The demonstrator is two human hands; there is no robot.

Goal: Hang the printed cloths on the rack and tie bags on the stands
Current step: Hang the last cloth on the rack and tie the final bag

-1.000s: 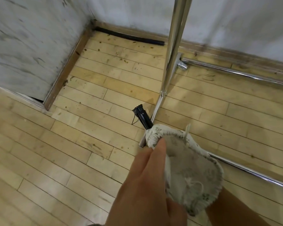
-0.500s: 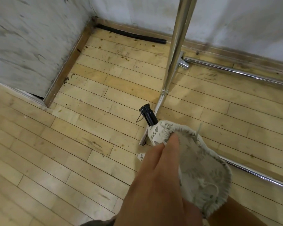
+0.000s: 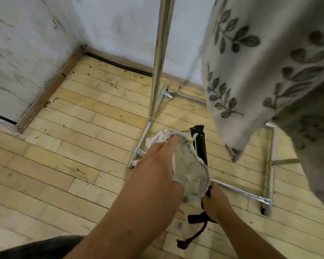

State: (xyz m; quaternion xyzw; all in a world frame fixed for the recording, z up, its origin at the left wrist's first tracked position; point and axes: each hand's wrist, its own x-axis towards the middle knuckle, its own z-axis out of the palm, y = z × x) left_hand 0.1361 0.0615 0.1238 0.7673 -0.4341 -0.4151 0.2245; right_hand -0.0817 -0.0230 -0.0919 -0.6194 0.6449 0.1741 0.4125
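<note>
Printed cloth [image 3: 241, 71] newly hangs overhead | left fingers [image 3: 165, 147] grip bag [image 3: 191, 174] | right fingers [image 3: 213, 192] grip stand [image 3: 201, 146]

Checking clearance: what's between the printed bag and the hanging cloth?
Head view: the black stand beside the printed bag; then floor before the hanging cloth.

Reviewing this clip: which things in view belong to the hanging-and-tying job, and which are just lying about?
Part of the job:
- printed bag, gripped by the left hand
- black stand, held by the right hand
- printed cloth, hanging at right
- chrome rack

Lying about:
- black cable along the skirting
- specks of dirt on the wooden floor
</note>
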